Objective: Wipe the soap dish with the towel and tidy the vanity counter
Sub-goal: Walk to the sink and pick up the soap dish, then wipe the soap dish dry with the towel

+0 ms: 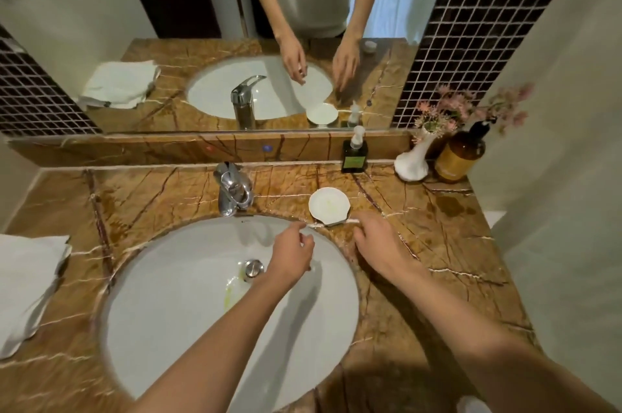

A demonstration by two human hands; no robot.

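A white shell-shaped soap dish (328, 207) with a faint greenish smear sits on the brown marble counter (447, 244), just behind the sink rim and right of the tap. My left hand (292, 252) hovers over the sink, fingers loosely curled, holding nothing that I can see. My right hand (378, 239) rests flat on the counter just in front and to the right of the dish, fingers spread and empty. The folded white towel (27, 284) lies at the counter's far left edge, away from both hands.
The oval white sink (188, 318) has a yellowish streak near its chrome drain (253, 268). A chrome tap (232, 188) stands behind it. At the back right are a green pump bottle (354, 153), a white flower vase (413, 160) and an amber pump bottle (460, 153). A mirror lines the back wall.
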